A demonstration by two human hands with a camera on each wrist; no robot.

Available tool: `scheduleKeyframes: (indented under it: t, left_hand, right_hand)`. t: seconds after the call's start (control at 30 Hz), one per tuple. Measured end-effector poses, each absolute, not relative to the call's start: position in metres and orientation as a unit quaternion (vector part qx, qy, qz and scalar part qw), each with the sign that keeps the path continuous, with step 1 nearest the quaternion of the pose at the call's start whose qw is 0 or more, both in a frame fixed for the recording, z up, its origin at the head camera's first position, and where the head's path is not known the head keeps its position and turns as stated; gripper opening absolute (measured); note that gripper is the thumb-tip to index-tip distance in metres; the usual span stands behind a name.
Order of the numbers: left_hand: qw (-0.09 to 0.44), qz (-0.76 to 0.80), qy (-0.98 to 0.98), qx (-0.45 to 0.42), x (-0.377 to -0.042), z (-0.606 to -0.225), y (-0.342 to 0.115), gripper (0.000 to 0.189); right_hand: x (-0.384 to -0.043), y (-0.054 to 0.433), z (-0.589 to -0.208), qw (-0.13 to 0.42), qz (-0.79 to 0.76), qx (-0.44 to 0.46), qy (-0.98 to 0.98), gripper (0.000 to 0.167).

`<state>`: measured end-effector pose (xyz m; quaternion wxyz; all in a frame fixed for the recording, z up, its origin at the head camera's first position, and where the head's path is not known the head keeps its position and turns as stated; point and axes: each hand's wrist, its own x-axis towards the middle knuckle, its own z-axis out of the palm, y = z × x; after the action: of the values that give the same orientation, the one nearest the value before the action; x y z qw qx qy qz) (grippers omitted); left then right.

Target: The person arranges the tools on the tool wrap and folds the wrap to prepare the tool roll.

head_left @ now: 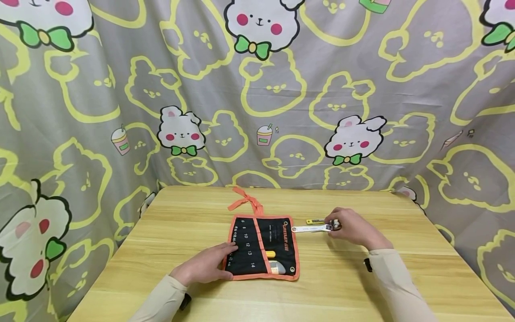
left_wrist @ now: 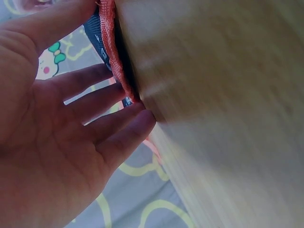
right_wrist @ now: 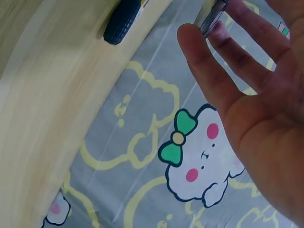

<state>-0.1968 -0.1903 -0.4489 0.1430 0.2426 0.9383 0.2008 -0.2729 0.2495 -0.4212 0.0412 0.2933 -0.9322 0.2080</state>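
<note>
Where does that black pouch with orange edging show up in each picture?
Head: the pouch lies below centre on the table, touched by the left hand.
Left wrist: its orange edge runs down from the top, left of centre.
Right wrist: not in it.
Shared landmark: the cartoon-patterned curtain.

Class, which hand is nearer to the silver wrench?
Right: the right hand pinches the wrench near one end; the left hand touches the tool pouch, apart from the wrench.

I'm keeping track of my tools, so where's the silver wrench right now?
In the head view, the silver wrench is right of centre, in the right hand, its free end at the right edge of the black pouch.
</note>
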Motion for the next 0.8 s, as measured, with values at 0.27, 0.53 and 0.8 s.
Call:
scheduleKeyframes:
  t: [0.27,0.53,0.8]
  left_hand:
    - [0.133,0.226,0.933,0.245,-0.197,-0.451,-0.192,0.079]
    - [0.137,0.226,0.934,0.239,-0.198,-0.452,-0.192,0.080]
    - [0.140,0.225,0.934,0.238,-0.198,-0.451,-0.192,0.079]
  right_hand:
    - [-0.272,0.240,-0.424,0.040,0.201,0.311,-0.928,0.023]
    - [-0.272,0.231,-0.426,0.032,0.188,0.322,-0.927,0.022]
    - [-0.271,0.221,-0.428,0.033,0.180,0.334,-0.924,0.024]
